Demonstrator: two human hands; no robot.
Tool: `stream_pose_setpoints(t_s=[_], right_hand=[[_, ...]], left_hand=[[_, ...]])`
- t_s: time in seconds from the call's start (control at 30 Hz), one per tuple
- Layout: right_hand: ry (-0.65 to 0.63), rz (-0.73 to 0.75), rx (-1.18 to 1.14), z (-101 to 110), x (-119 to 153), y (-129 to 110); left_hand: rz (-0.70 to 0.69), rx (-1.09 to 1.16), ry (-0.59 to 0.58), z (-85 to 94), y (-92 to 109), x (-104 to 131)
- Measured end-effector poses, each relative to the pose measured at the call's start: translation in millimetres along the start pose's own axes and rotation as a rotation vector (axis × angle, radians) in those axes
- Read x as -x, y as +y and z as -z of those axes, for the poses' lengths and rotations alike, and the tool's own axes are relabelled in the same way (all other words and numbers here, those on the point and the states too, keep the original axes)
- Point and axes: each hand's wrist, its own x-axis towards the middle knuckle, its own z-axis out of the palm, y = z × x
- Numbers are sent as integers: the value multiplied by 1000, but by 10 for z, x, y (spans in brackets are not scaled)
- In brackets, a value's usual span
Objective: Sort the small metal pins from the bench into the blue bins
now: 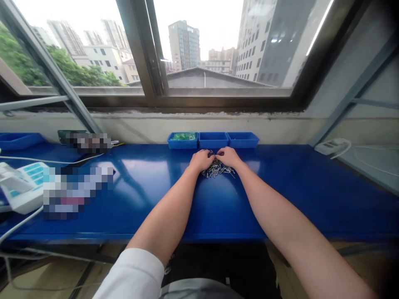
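A loose pile of thin metal pieces like screws or rivets [215,170] lies on the blue table [218,207]. At the pile's left back edge is my left hand [201,160], fingers curled inward at the pieces. My right hand [228,157] is at the back right of the pile, its fingers bent towards the left hand. The fingertips of both hands nearly meet, and what they pinch is too small to make out.
Behind the hands stand three blue bins: the left one [182,144] holds green and clear items, beside a middle bin [213,143] and a right bin [243,143]. A white device [28,199] with cables stands left; a power strip [332,146] lies right.
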Motion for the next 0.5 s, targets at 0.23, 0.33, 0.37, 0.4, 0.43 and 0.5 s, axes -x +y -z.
stream_pose_setpoints(t_s=[0.23, 0.33, 0.37, 0.4, 0.43, 0.5], right_hand=[[-13, -2, 34, -28, 1, -36], [-9, 22, 27, -40, 6, -46], [-4, 26, 19, -42, 10, -52], [4, 28, 12, -43, 15, -59], [13, 28, 6, -42, 20, -66], [28, 28, 2, -38, 28, -78]], left_hand=[[1, -25, -7, 16, 18, 17], [-13, -24, -6, 21, 23, 22], [-16, -25, -5, 21, 22, 23], [-18, -25, -3, 20, 21, 23], [-19, -25, -1, 19, 19, 22], [-17, -23, 2, 15, 14, 20]])
